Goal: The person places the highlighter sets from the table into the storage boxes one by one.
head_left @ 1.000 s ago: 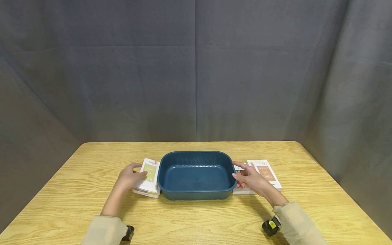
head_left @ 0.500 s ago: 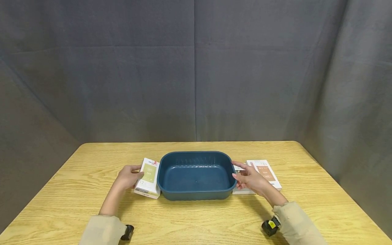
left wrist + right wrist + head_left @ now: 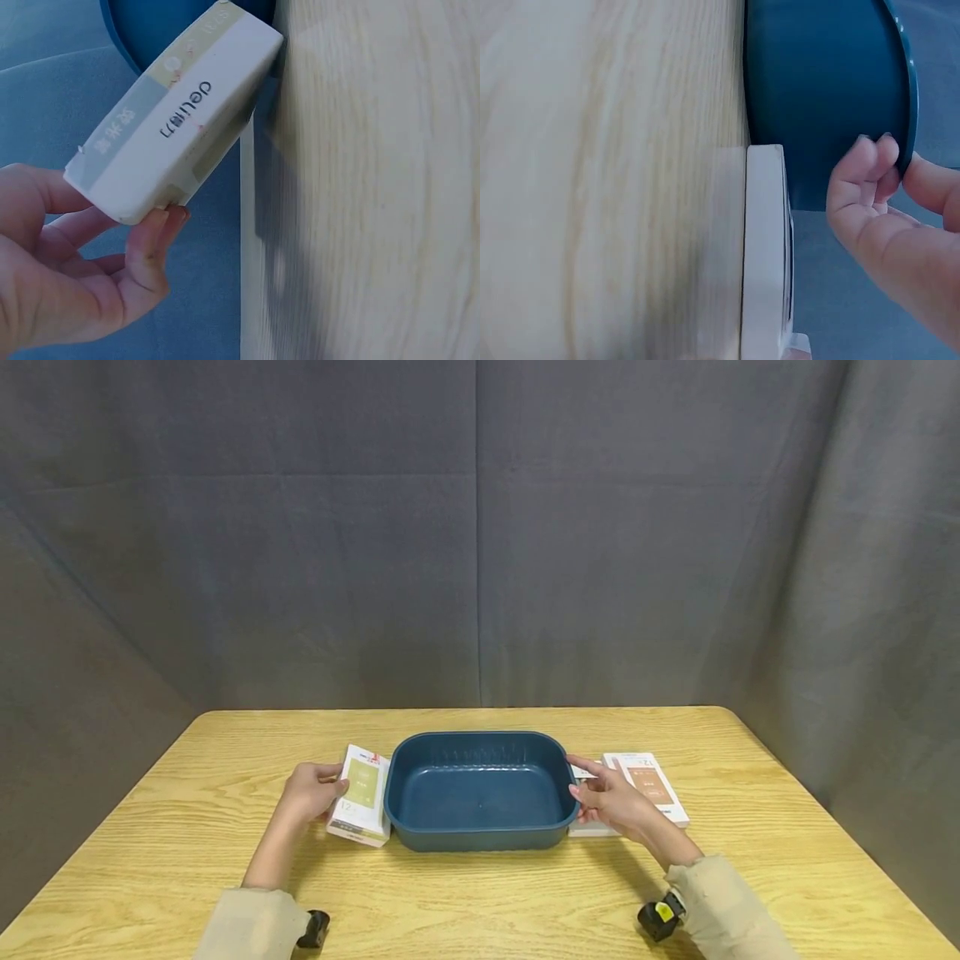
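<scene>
A dark blue plastic bin (image 3: 480, 839) stands mid-table. My right hand (image 3: 617, 800) pinches its right rim between thumb and fingers, as the right wrist view also shows. At the bin's left side my left hand (image 3: 309, 793) holds a white cardboard box (image 3: 362, 793) with a green panel by its left edge, thumb on one face and fingers on the other. The left wrist view shows this box (image 3: 180, 112) tilted, "deli" printed on its narrow side and its far end close to the bin. Part of the box is hidden by the fingers.
Right of the bin lies a white box with an orange panel (image 3: 651, 787). Another white box (image 3: 592, 828) sits against the bin, partly covered by the right hand. A wooden table (image 3: 465, 902) carries everything, with a grey curtain (image 3: 480, 543) behind.
My left hand has shifted slightly left, and the green-panelled box has moved and turned a little with it, showing more of its front face. The bin and right hand have stayed nearly still.
</scene>
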A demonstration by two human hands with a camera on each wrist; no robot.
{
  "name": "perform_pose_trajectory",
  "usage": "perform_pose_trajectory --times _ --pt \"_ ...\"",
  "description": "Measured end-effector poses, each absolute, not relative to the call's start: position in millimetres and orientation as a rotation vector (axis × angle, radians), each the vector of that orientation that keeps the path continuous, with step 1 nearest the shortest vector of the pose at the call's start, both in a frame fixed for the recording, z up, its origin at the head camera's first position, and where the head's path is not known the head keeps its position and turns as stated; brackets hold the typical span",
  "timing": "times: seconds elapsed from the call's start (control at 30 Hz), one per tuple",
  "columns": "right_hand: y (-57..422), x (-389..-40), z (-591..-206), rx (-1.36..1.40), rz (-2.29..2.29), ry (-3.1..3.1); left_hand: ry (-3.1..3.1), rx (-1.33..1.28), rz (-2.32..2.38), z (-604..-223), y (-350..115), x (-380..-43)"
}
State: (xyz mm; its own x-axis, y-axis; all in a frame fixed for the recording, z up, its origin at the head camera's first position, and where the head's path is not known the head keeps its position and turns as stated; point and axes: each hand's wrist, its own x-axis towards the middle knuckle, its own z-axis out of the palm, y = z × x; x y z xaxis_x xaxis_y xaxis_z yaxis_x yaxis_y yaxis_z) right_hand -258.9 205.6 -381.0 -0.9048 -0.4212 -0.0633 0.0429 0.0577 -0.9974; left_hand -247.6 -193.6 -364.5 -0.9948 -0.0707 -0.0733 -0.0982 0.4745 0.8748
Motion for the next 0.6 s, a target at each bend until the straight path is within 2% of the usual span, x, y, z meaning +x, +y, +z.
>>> perform_pose_trajectory --times 0.6 --pt "212.6 -263.2 -390.9 -0.399 -2.093 1.610 2.641 -0.237 1.846 -343.3 -204.9 -244.6"
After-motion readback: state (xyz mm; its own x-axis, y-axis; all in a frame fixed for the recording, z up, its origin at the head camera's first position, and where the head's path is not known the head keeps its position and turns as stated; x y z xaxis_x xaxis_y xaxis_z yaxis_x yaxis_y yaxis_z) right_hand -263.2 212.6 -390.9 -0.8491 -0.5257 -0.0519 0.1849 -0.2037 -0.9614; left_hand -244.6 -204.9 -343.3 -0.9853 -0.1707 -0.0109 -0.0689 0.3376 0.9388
